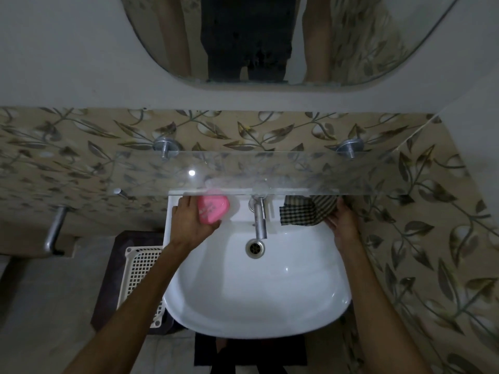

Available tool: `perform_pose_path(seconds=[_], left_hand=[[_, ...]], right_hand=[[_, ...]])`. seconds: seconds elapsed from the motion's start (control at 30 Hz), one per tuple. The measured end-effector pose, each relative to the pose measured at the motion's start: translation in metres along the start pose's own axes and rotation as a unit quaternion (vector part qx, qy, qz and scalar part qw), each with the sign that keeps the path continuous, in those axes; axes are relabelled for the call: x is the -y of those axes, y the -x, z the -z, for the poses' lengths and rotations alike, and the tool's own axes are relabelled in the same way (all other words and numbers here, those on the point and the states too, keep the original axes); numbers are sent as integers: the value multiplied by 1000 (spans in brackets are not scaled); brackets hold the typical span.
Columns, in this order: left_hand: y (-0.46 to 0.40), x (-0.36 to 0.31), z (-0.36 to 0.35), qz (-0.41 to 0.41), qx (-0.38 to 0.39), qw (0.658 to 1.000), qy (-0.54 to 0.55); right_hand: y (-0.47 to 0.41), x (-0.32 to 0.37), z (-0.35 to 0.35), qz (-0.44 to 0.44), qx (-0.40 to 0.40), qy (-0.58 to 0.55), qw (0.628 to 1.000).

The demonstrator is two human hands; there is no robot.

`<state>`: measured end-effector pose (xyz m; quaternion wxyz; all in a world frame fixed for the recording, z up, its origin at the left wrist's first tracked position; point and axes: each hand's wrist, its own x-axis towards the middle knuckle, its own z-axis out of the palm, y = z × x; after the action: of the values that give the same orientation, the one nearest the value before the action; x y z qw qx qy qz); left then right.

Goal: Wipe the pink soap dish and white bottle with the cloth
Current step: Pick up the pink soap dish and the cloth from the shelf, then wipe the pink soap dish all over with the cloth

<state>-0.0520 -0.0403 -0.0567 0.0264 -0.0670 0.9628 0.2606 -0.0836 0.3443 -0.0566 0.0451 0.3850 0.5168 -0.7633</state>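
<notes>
The pink soap dish (213, 209) rests in my left hand (190, 221), held over the back left ledge of the white sink (256, 292), just under the glass shelf. My right hand (341, 221) grips a dark checked cloth (305, 210) at the sink's back right corner; part of the cloth lies behind the shelf's edge. I see no white bottle in this view.
A chrome tap (259, 215) stands between my hands, above the drain (255, 247). A glass shelf (270, 171) on two metal pegs overhangs the sink's back. A white plastic basket (140, 268) sits on the floor at left; a metal bar (55, 230) projects from the left wall.
</notes>
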Motion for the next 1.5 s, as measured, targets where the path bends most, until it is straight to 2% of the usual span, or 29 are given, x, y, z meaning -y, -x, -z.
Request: perform_pose_path(seconds=[0.1, 0.2, 0.27, 0.33, 0.4, 0.47, 0.57, 0.63, 0.7, 0.77, 0.83, 0.9, 1.0, 1.07, 1.13, 1.2, 1.27, 1.3, 1.33, 1.4, 1.5], left_hand=[[24, -10, 0, 21, -30, 999, 32], [50, -28, 3, 60, -46, 992, 105], [67, -46, 10, 109, -21, 976, 189], [85, -69, 17, 158, 31, 940, 299], [105, -93, 18, 196, 80, 887, 410], [125, -115, 15, 239, 152, 808, 517], [149, -141, 13, 310, 278, 624, 661], [156, -153, 16, 310, 308, 525, 730], [155, -163, 23, 275, 302, 466, 785], [148, -170, 32, 242, 263, 437, 825], [138, -174, 44, 203, 248, 446, 836], [129, -179, 56, 182, 256, 481, 819], [124, -187, 67, 184, 261, 525, 789], [126, -192, 71, 180, 254, 528, 790], [130, -199, 73, 174, 239, 522, 800], [135, -205, 76, 160, 227, 536, 797], [141, -214, 81, 140, 218, 595, 761], [143, -218, 84, 128, 217, 635, 731], [146, -222, 85, 114, 217, 666, 704], [152, -227, 88, 91, 215, 698, 677], [155, -229, 96, 63, 207, 747, 629]], right_hand=[[19, -3, 12, -47, 13, -105, 993], [47, -2, 18, -86, 32, -262, 961], [70, 0, 15, -87, 51, -339, 935], [93, 2, 11, -99, 76, -370, 921], [120, 3, 5, -123, 122, -394, 903], [142, 1, 1, -135, 142, -381, 904], [173, -1, -1, -113, 185, -343, 914], [193, -1, 0, -91, 244, -339, 904], [207, 0, 5, -68, 286, -311, 904], [215, -2, 15, -61, 293, -294, 908], [219, -6, 28, -74, 276, -284, 915], [219, -12, 39, -90, 255, -241, 932], [221, -10, 45, -71, 220, -77, 970], [221, -4, 43, -30, 196, -4, 980], [224, 2, 39, 8, 131, 75, 988], [231, 7, 32, 100, 13, 209, 973], [243, 14, 24, 283, -57, 291, 912], [250, 20, 18, 373, -42, 280, 884], [257, 26, 9, 412, 3, 267, 871], [262, 33, -12, 381, 107, 244, 886], [259, 29, -27, 347, 128, 205, 906]])
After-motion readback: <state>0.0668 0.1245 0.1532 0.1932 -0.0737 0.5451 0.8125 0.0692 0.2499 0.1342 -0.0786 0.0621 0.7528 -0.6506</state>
